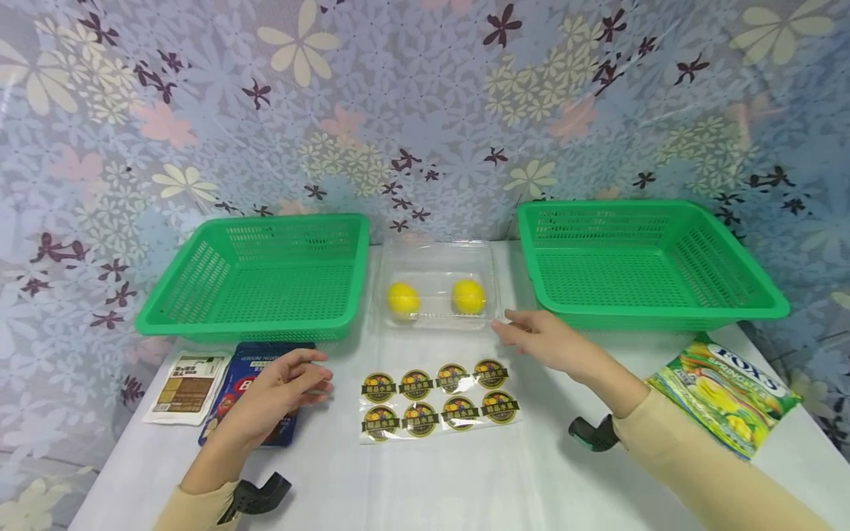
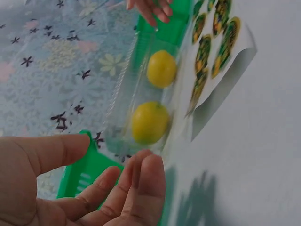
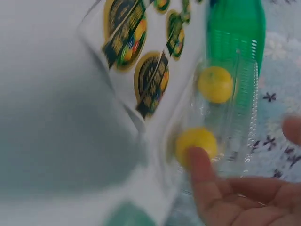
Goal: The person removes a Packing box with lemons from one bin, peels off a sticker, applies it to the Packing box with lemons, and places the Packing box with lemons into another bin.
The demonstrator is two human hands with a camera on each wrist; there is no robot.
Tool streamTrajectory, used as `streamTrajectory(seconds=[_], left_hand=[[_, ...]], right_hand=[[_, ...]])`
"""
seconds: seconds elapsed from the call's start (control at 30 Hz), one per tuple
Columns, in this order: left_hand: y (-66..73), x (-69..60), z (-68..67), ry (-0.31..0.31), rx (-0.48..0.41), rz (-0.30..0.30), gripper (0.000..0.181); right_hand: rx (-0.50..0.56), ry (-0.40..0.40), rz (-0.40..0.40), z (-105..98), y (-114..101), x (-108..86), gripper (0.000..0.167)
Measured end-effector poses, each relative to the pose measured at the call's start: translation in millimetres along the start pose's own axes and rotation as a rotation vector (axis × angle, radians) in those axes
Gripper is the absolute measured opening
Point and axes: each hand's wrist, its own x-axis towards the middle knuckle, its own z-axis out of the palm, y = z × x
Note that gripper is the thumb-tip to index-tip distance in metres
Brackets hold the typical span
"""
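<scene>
A floral cloth (image 1: 425, 110) is hanging behind the white table (image 1: 458, 487). Two green baskets are standing along its far side: the right basket (image 1: 664, 308) and the left basket (image 1: 249, 330). Two beige sleeves are showing at the bottom, the right sleeve (image 1: 704, 464) and the left sleeve (image 1: 199, 509). Between the baskets, a clear plastic box (image 1: 437, 265) is sitting near the cloth, holding two lemons; I cannot tell whether its lid is lying shut. In front of it, a sheet of stickers (image 1: 438, 398) is carrying eight round labels in two rows of four. A yellow and green bag (image 1: 727, 394) is lying in front of the right basket. A blue pouch (image 1: 265, 354) is lying in front of the left basket, and a white and brown packet (image 1: 189, 387) is lying just beside its left edge.

The left hand (image 1: 282, 383) is hovering over the blue pouch, its thumb standing well apart from its loosely bent fingers, gripping nothing. The right hand (image 1: 551, 339) is stretching its relaxed fingers out beside the box's near right corner, also gripping nothing; I cannot tell whether the tips are touching the plastic. Each wrist is wearing a black device (image 1: 262, 494). Inside the box, the left lemon (image 1: 403, 299) and the right lemon (image 1: 468, 296) are resting apart from each other
</scene>
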Motion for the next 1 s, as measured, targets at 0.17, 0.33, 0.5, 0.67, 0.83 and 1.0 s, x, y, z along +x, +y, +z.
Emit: streamTrajectory(seconds=[0.17,0.33,0.5,0.67,0.83,1.0], left_hand=[[-2.6,4.8,11.2,-0.045,0.009,-0.009,0.049],[-5.8,5.6,17.3,-0.065,0.005,-0.012,0.049],[-10.2,5.6,19.8,-0.077,-0.001,-0.02,0.047],[-12.0,5.8,21.5,-0.071,-0.009,-0.033,0.046],[-12.2,5.0,23.3,-0.071,-0.011,-0.05,0.045],[-13.7,5.9,25.1,-0.078,-0.035,-0.064,0.046]], right_hand=[[-0.147,0.011,-0.035,4,-6,-5.2,0.093],[-0.094,0.021,-0.077,6,-5,1.8,0.085],[-0.004,0.038,-0.088,6,0,10.2,0.081],[0.021,0.044,-0.073,3,2,14.6,0.082],[0.005,0.065,-0.065,3,0,13.4,0.082],[-0.042,0.08,-0.151,15,-11,8.1,0.057]])
